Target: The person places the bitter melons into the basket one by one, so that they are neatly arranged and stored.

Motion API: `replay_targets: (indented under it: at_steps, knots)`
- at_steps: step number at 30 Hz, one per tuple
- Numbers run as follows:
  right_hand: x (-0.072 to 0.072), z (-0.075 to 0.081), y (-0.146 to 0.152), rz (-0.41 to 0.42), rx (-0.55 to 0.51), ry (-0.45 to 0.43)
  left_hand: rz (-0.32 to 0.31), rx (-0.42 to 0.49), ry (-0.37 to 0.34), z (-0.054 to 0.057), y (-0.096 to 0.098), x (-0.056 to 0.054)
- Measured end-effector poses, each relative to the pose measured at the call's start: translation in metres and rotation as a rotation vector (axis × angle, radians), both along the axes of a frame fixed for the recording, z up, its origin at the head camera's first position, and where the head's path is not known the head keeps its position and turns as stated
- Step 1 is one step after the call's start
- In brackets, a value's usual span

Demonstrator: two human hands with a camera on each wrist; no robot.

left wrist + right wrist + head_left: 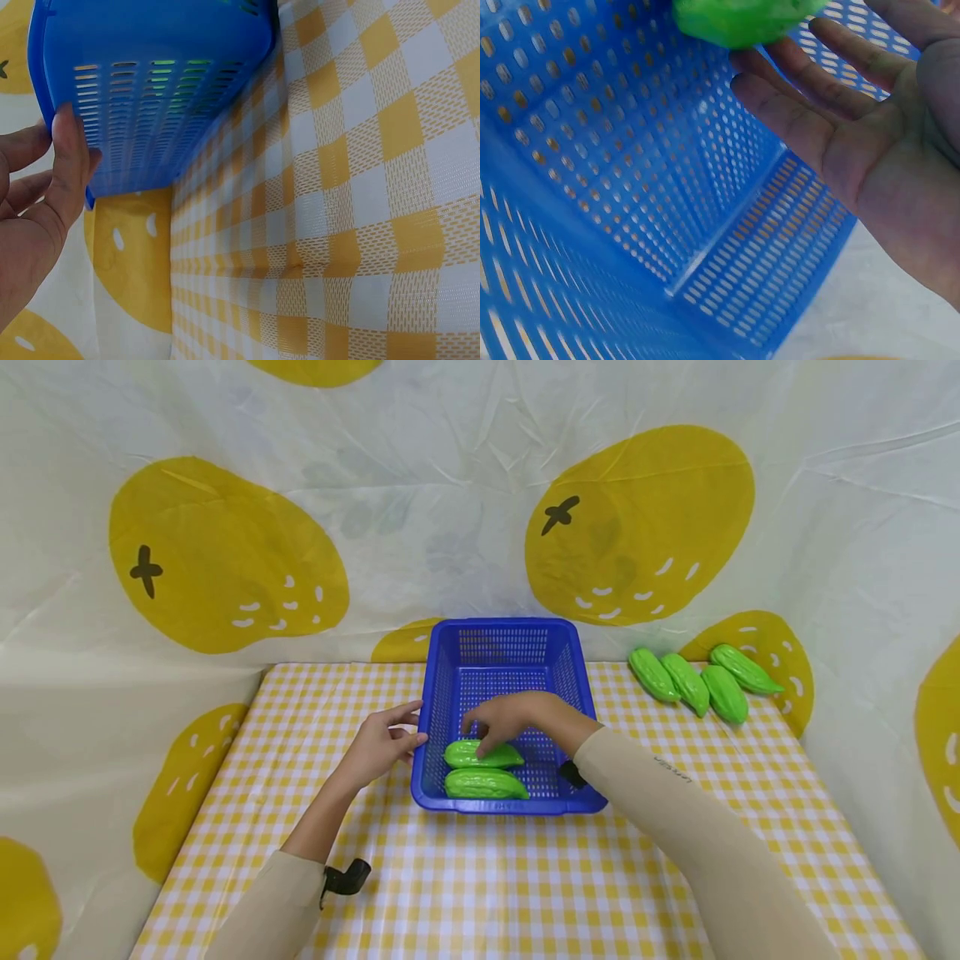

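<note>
The right hand [517, 717] reaches down into the blue basket [501, 652] with its fingers loosely spread and nearly straight, the fingertips [750, 71] resting on the top of a green gourd [482, 754]; nothing is pinched or wrapped, and the wrist view shows the palm open with the gourd just beyond the fingertips. A second gourd [485, 784] lies directly below the hand's reach, nearer the person, alongside the first one and against the basket's near wall. The left hand [378, 747] is just outside the basket, to the left of the right hand, its fingers [69, 161] straight and relaxed and laid against the basket's left wall near the rim, with the thumb touching it lower down. Well off to the right of the right hand, by the back edge of the yellow checked table [525, 877], four more gourds [701, 681] lie side by side. On the right sleeve [675, 793] there is a small line of dark lettering, too small to read. A small black device [347, 877] is strapped at the left wrist.
</note>
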State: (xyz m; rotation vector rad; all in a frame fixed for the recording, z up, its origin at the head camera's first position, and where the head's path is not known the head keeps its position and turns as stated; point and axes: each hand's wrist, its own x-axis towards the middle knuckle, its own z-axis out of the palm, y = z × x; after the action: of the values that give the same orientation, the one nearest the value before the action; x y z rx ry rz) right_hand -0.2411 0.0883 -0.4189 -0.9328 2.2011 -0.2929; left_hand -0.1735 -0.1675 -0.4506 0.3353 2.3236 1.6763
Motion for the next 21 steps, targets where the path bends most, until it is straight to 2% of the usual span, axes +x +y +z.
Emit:
replay_targets:
  at_steps: [11,21]
  knots:
    - [-0.003,0.038,0.025,-0.047,-0.06,0.045,0.008,-0.002,-0.004,0.002,0.001,0.0]
    - [0.002,0.067,0.068,-0.184,-0.197,0.101,0.003,0.007,-0.002,-0.002,0.0,-0.001]
